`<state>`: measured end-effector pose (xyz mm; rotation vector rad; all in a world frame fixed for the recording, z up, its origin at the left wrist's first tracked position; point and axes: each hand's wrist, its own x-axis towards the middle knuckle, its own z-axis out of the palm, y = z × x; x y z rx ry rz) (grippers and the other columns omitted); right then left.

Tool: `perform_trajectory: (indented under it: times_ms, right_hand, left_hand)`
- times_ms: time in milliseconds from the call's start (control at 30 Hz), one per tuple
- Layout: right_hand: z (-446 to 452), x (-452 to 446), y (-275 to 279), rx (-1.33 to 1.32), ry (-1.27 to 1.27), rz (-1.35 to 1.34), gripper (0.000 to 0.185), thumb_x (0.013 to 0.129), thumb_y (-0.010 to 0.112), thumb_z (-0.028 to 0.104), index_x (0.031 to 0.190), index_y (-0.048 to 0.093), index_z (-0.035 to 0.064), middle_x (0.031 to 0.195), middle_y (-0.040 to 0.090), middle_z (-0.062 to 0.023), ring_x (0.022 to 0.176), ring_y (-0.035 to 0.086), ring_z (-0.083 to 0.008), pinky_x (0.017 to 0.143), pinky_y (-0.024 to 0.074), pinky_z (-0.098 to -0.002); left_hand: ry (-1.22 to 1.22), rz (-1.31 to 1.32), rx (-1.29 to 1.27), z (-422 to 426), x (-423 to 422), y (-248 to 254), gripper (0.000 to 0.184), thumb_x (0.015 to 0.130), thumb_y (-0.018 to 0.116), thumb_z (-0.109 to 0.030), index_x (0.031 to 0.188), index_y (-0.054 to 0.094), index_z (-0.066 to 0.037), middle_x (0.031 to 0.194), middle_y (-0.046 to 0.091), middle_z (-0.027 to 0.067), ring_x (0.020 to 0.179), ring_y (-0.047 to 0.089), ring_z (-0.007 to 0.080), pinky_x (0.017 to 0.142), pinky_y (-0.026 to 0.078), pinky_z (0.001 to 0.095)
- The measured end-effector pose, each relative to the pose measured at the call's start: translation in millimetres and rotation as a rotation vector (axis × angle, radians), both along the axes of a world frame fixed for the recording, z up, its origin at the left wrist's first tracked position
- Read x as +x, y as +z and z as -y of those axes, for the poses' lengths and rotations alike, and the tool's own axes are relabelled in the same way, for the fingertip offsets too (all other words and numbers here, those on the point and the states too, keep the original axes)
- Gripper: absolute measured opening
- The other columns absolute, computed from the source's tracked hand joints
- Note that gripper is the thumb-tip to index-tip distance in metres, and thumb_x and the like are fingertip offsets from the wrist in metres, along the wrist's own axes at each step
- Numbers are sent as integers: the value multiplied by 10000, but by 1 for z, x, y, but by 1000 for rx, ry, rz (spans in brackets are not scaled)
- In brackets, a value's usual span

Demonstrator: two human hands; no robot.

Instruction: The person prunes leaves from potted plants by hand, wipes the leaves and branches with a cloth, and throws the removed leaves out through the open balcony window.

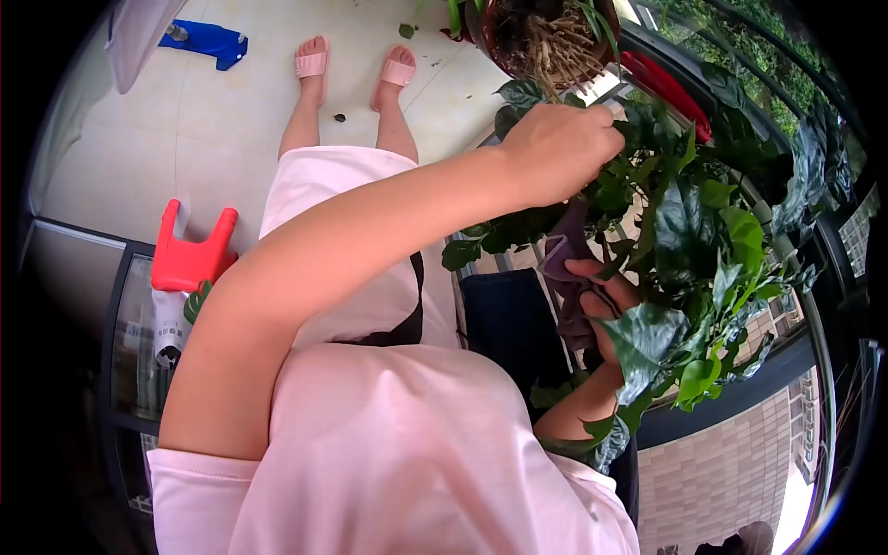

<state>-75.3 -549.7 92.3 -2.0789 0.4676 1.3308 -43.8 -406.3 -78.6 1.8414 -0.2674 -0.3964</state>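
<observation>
My left hand (pixel 561 153) reaches across from the left with its fingers closed, over the upper part of a leafy green plant (pixel 689 227). What it pinches, if anything, is hidden behind the fingers. Lower down, my right hand (pixel 606 301) is partly covered by glossy leaves, its fingers curled against a purple-grey cloth (pixel 572 242). The cloth hangs between the plant and a dark blue fabric piece (pixel 513 319).
A pot of dry stems (pixel 546 42) stands at the top, beside a red object (pixel 668 92). Railings (pixel 819 370) run along the right. On the tiled floor (pixel 222 120) are a red plastic stool (pixel 192 254) and a blue item (pixel 208 42). Fallen leaves lie near my feet.
</observation>
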Motion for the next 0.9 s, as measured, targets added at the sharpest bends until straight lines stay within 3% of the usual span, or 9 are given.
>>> perform_trajectory:
  times_ms: [67, 233, 367, 500, 567, 600, 633, 767, 900]
  right_hand:
    - [-3, 1, -1, 0, 16, -91, 381, 829, 502, 31, 1207, 531, 1, 1150, 570, -99, 1063, 513, -162, 954, 347, -275]
    - [14, 2, -14, 86, 368, 350, 547, 817, 553, 93, 1339, 404, 22, 1054, 580, -58, 873, 510, -106, 804, 378, -221]
    - [22, -7, -11, 57, 25, 362, 683, 762, 589, 156, 1376, 331, 2, 940, 565, -42, 754, 446, -95, 721, 360, -213]
    - [2, 7, -9, -44, -267, 573, 669, 746, 488, 161, 1363, 324, -40, 1252, 468, -204, 1051, 507, -245, 916, 375, -317]
    - [-3, 17, -14, -31, -246, 768, 668, 777, 454, 198, 1376, 284, -43, 1308, 404, -212, 1093, 487, -274, 919, 381, -334]
    - [-4, 22, -16, -34, -207, 856, 668, 793, 436, 217, 1383, 264, -43, 1331, 377, -216, 1113, 477, -288, 921, 385, -343]
    - [-4, 26, -18, -44, -113, 919, 668, 808, 415, 236, 1390, 242, -43, 1344, 359, -221, 1133, 468, -302, 920, 390, -352]
    - [2, 35, -24, 30, -286, 928, 628, 841, 375, 240, 1383, 239, -48, 1315, 395, -228, 1123, 476, -306, 917, 402, -374]
    - [10, 28, -22, -27, -388, 878, 519, 860, 378, 235, 1272, 398, -80, 1245, 469, -203, 1081, 498, -282, 908, 405, -371]
  left_hand:
    - [-44, -17, 81, 16, 7, -17, 265, 677, 674, -95, 936, 622, -72, 884, 580, 89, 795, 606, 303, 639, 493, 393]
    - [-174, -249, 155, 53, 13, -24, 193, 722, 620, -136, 903, 639, -74, 893, 619, 112, 827, 617, 322, 685, 503, 398]
    - [-126, -241, 26, 42, 14, -33, 194, 766, 587, -205, 908, 669, -101, 837, 644, 125, 830, 627, 314, 716, 497, 417]
    - [68, -159, -34, 24, 17, -49, 216, 785, 591, -251, 921, 653, -94, 798, 638, 127, 803, 615, 332, 714, 484, 427]
    - [137, -145, -19, 16, 23, -59, 231, 789, 584, -262, 932, 646, -91, 801, 639, 124, 799, 612, 336, 720, 480, 433]
    - [123, -274, 6, 13, 26, -69, 293, 817, 557, -316, 1044, 607, -137, 941, 615, 101, 857, 593, 318, 746, 469, 406]
    - [177, -182, 64, 8, 31, -73, 319, 839, 538, -359, 1061, 599, -138, 939, 621, 110, 871, 596, 299, 764, 465, 380]
    - [157, -424, -92, -16, 49, -84, 400, 851, 549, -440, 1046, 615, -97, 870, 617, 119, 791, 588, 248, 731, 450, 330]
    - [204, -441, -175, -34, 54, -90, 403, 841, 594, -438, 978, 653, -64, 683, 564, 58, 629, 477, 126, 624, 420, 290]
